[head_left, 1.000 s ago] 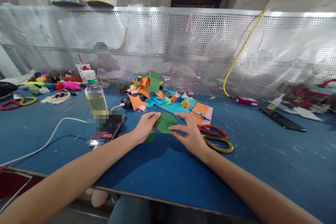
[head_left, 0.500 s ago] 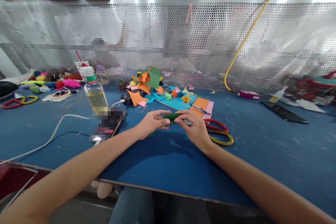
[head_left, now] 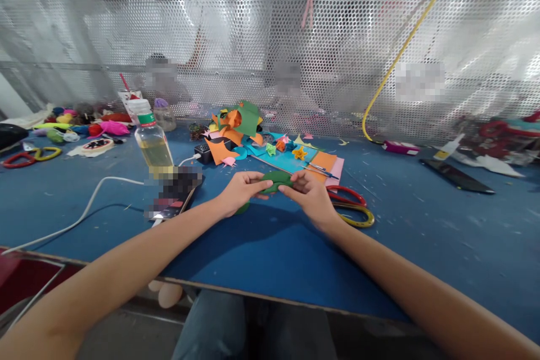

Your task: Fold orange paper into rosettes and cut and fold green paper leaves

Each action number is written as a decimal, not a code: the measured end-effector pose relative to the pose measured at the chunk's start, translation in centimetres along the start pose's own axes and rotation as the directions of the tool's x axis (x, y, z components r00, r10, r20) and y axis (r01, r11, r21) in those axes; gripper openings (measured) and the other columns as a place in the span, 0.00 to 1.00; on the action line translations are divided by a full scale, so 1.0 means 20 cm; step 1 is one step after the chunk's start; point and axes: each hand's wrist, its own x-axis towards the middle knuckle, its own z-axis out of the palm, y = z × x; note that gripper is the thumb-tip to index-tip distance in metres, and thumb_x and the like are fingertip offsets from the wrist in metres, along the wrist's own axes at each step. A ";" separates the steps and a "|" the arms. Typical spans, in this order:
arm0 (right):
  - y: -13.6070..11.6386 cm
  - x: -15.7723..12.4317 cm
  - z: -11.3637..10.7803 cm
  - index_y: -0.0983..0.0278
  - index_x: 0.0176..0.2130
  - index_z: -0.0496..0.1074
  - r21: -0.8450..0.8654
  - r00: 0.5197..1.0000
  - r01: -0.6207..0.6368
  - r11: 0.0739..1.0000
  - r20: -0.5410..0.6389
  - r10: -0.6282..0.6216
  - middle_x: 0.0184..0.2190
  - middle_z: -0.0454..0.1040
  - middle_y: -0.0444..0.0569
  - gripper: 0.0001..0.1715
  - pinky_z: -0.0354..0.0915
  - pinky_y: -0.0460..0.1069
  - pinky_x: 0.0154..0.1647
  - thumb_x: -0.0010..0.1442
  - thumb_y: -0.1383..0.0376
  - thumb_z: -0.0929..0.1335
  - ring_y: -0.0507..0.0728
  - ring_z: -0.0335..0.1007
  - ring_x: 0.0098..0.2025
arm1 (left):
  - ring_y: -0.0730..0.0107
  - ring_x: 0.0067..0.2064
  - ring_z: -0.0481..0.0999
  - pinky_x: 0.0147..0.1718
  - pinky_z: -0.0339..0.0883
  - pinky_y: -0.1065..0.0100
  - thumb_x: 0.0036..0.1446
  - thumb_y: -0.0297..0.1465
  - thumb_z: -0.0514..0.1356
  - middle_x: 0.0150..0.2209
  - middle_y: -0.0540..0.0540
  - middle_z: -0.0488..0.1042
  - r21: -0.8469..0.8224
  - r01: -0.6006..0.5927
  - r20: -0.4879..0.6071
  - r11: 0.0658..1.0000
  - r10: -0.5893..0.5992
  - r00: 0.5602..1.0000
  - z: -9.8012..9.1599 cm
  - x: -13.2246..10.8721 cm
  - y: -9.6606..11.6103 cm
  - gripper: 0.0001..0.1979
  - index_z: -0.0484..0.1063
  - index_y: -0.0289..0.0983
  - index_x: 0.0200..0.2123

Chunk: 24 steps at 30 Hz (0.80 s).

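Observation:
A folded piece of green paper (head_left: 277,178) is held above the blue table between both hands. My left hand (head_left: 242,191) pinches its left end, thumb on the near side. At the other end, my right hand (head_left: 312,197) grips it between thumb and fingers. Another green piece (head_left: 242,207) lies on the table beneath my left hand, partly covered by it. Scissors with one red and one yellow handle (head_left: 356,215) rest just right of my right hand; their blades are hidden behind it.
Behind the hands lie coloured paper scraps (head_left: 228,129), blue sheets, a small yellow paper star (head_left: 300,153) and a pen (head_left: 323,171). To the left are a phone (head_left: 177,194) with a white cable and a bottle of yellowish liquid (head_left: 154,146). A perforated metal panel (head_left: 337,56) stands behind.
The green paper has turned so more of its face shows, and my fingers have shifted along it. The whole view has tilted slightly downward.

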 end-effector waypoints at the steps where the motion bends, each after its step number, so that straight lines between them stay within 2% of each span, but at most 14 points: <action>1: 0.00 0.00 0.00 0.60 0.32 0.60 0.030 1.000 -0.025 0.999 0.000 0.025 0.27 0.71 0.42 0.21 0.66 0.48 0.31 0.44 0.59 0.74 0.52 0.69 0.28 | 0.71 0.31 0.75 0.33 0.69 0.69 0.45 0.34 0.67 0.28 0.45 0.77 0.003 0.002 0.001 1.000 -0.002 1.000 0.00 0.00 0.00 0.11 0.75 0.32 0.30; 4: 0.00 0.00 0.00 0.61 0.38 0.61 0.088 0.996 -0.093 0.992 0.024 0.091 0.32 0.74 0.44 0.26 0.67 0.50 0.36 0.42 0.60 0.74 0.53 0.72 0.32 | 0.72 0.31 0.75 0.32 0.69 0.69 0.45 0.35 0.66 0.28 0.46 0.76 0.007 0.008 -0.002 1.000 -0.008 1.000 0.00 -0.01 0.01 0.12 0.75 0.31 0.29; 7: 0.00 0.00 0.01 0.62 0.39 0.64 0.108 0.992 -0.127 0.986 0.037 0.123 0.32 0.74 0.45 0.25 0.66 0.50 0.38 0.42 0.62 0.75 0.53 0.72 0.33 | 0.73 0.30 0.74 0.32 0.70 0.69 0.44 0.36 0.66 0.28 0.47 0.75 0.004 0.007 -0.003 1.000 -0.007 1.000 0.01 0.00 0.00 0.13 0.75 0.31 0.30; 13: 0.00 0.00 0.00 0.63 0.37 0.66 0.117 0.991 -0.132 0.984 0.034 0.129 0.31 0.73 0.43 0.22 0.65 0.49 0.38 0.41 0.65 0.74 0.52 0.70 0.33 | 0.73 0.33 0.74 0.34 0.70 0.69 0.43 0.32 0.68 0.32 0.45 0.76 0.000 0.004 -0.010 1.000 -0.005 1.000 0.02 0.00 0.00 0.14 0.75 0.32 0.34; 19: -0.01 0.00 0.00 0.63 0.37 0.66 0.111 0.993 -0.118 0.987 0.043 0.114 0.33 0.72 0.44 0.22 0.64 0.49 0.39 0.41 0.65 0.74 0.52 0.69 0.34 | 0.73 0.31 0.74 0.34 0.71 0.68 0.45 0.33 0.66 0.31 0.46 0.76 0.004 0.008 -0.017 1.000 -0.008 1.000 0.03 -0.01 0.01 0.11 0.74 0.32 0.31; 24: -0.01 0.00 0.00 0.63 0.36 0.67 0.109 0.991 -0.133 0.985 0.045 0.129 0.29 0.70 0.42 0.22 0.64 0.49 0.34 0.40 0.65 0.74 0.51 0.68 0.30 | 0.73 0.34 0.76 0.35 0.70 0.70 0.44 0.28 0.67 0.32 0.45 0.78 0.040 0.016 0.006 0.999 -0.016 1.000 0.02 0.00 -0.01 0.13 0.75 0.33 0.36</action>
